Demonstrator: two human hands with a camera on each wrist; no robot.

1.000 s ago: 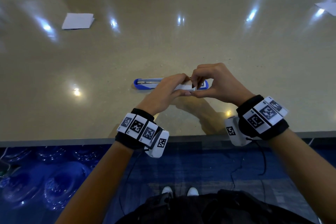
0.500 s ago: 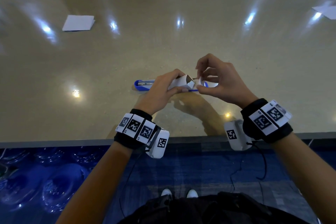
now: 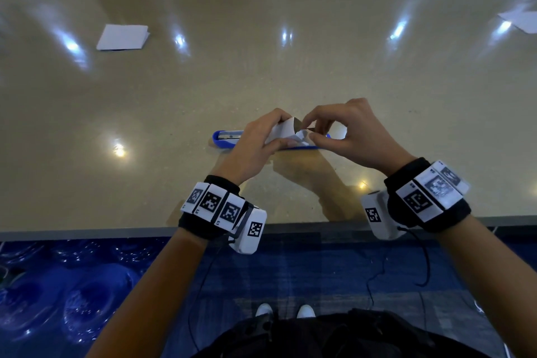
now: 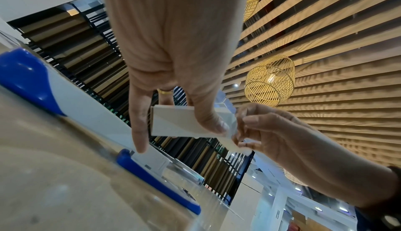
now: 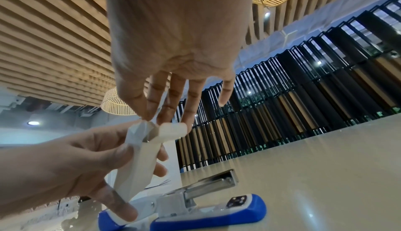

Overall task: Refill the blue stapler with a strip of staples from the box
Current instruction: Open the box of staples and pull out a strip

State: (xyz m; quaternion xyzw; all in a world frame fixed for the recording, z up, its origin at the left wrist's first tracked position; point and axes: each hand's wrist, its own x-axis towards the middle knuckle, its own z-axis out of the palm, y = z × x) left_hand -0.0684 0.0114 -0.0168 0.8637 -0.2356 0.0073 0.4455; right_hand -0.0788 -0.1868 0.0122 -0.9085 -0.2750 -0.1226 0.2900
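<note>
Head view: the blue stapler [image 3: 225,139] is seen lying swung open on the beige table [image 3: 261,67], just beyond the two hands, its metal staple channel [image 5: 213,182] exposed and, as far as can be told, not yet loaded. The small white box [image 3: 283,132] is held above the stapler by the left hand [image 3: 255,145], whose thumb and fingers are curled round its sides, while the little finger is stretched down to touch the stapler in the left wrist view. The box's end flap [image 5: 141,130] is pinched between thumb and fingertips of the right hand [image 3: 348,136], with the remaining fingers held loosely extended. No strip of staples is seen outside the box, so the task is judged to be at an early stage: the stapler is opened and the box is being opened, while drawing out a strip, laying it in the channel and closing the stapler are left. Farther off, folded white paper [image 3: 123,37] is lying on the table.
</note>
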